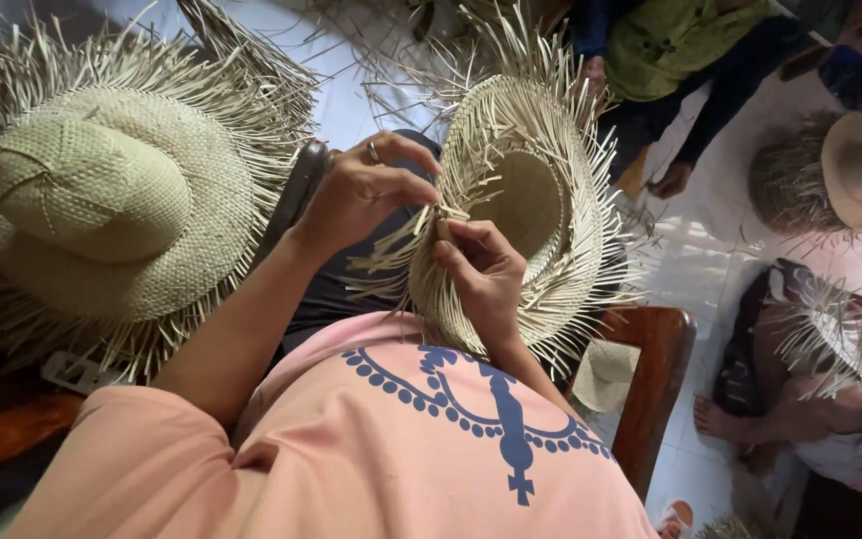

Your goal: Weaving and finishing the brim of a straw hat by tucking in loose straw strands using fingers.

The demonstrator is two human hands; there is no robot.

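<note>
I hold a half-woven straw hat (526, 190) upright on its edge in my lap, its inside facing me and loose strands sticking out all round the brim. My left hand (366, 190), with a ring on one finger, pinches straw strands at the brim's near edge. My right hand (481, 274) grips the brim just below, fingers curled round the weave. The two hands almost touch.
A finished-looking straw hat (102, 200) with a fringed brim lies at the left. A wooden chair arm (655, 379) is at my right. Other people sit on the white tiled floor (700, 240) with straw hats (830, 180) of their own. Loose straw lies at the top.
</note>
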